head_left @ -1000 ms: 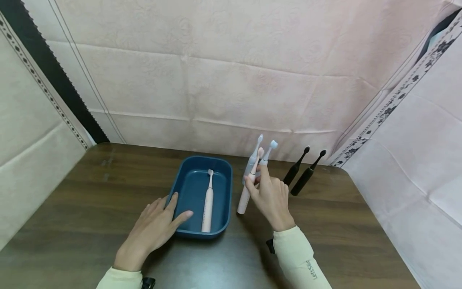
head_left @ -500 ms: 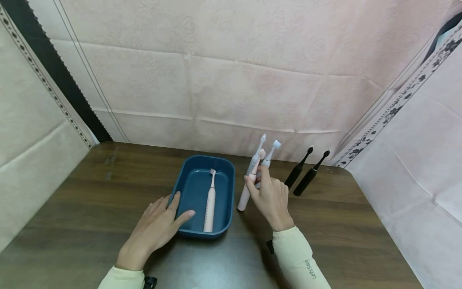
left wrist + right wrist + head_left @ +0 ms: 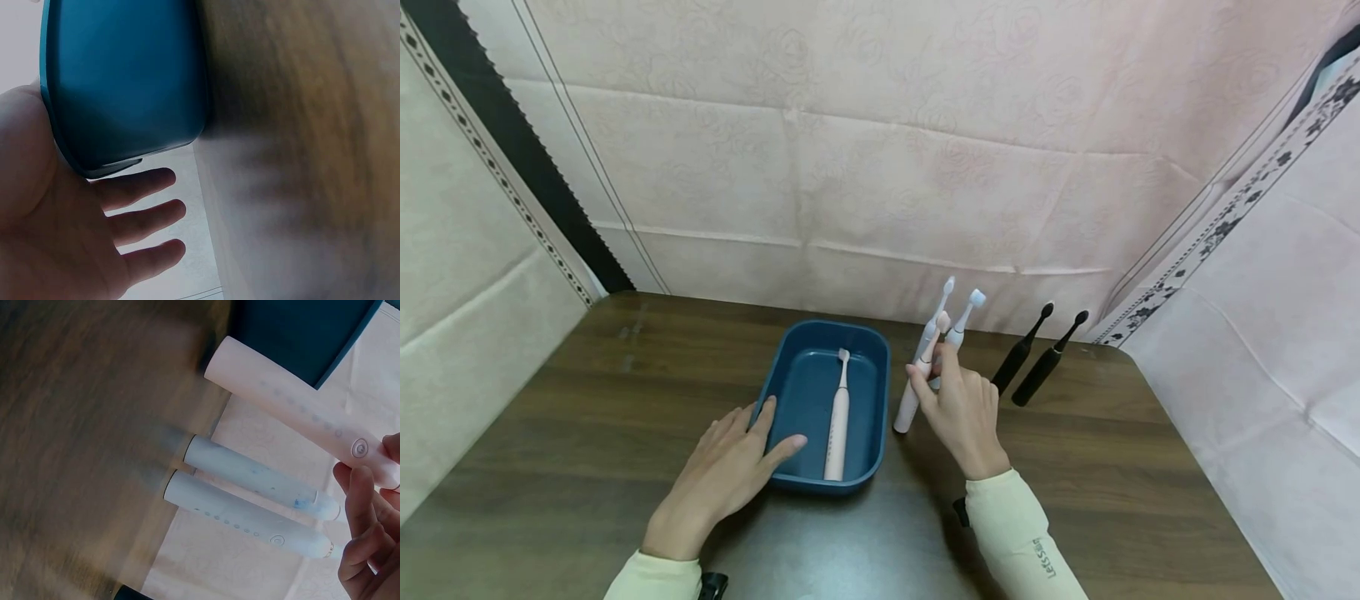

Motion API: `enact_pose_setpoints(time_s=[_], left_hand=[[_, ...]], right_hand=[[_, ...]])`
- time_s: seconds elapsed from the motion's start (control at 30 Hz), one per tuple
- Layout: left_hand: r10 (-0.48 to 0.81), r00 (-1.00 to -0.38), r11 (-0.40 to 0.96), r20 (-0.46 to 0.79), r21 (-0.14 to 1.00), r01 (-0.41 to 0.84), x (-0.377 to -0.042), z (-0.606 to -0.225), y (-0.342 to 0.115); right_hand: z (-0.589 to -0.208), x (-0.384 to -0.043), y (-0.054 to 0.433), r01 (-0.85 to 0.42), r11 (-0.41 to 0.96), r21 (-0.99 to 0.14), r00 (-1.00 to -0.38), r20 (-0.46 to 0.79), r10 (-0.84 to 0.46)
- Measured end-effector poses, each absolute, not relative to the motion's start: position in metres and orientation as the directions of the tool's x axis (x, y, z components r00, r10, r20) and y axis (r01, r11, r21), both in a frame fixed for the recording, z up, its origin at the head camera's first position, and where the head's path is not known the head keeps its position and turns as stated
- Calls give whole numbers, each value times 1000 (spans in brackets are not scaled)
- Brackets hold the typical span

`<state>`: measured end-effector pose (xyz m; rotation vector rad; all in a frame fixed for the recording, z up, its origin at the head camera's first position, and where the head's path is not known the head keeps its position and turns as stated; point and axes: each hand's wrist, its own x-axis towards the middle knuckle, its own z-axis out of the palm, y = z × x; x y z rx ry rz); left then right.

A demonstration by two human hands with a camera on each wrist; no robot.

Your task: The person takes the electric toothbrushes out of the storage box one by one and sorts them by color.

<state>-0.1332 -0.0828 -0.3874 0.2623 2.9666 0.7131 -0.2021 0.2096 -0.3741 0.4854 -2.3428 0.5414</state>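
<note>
In the head view, my right hand (image 3: 964, 414) pinches a pink electric toothbrush (image 3: 907, 408) near the top of its handle. The right wrist view shows the brush's button (image 3: 359, 448) just beyond the fingertips; its base looks raised off the table. Two pale blue electric toothbrushes (image 3: 262, 481) stand upright close behind. My left hand (image 3: 718, 475) rests across the near left corner of a blue tray (image 3: 780, 367), thumb over the inside. In the left wrist view, several fingers (image 3: 147, 222) extend past the tray's outer wall. Inside the tray lies a white-pink electric toothbrush (image 3: 837, 429).
Two black electric toothbrushes (image 3: 1036, 375) stand upright to the right of my right hand. The brown wooden table (image 3: 587, 433) ends at a pale cloth backdrop (image 3: 865, 167), with cloth walls at both sides.
The pink toothbrush has risen slightly in my right hand. My left hand stays on the tray, and the whole head view has shifted a little.
</note>
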Motion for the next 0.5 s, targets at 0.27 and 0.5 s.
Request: enact_pose_setpoints(time_s=[0.27, 0.5], left_hand=[[187, -981, 877, -54, 458, 142, -134, -387, -83], [185, -980, 878, -74, 460, 131, -134, -386, -83]], right_hand=[[-376, -202, 209, -474, 843, -255, -710, 676, -195], [-377, -200, 209, -471, 839, -273, -723, 664, -190]])
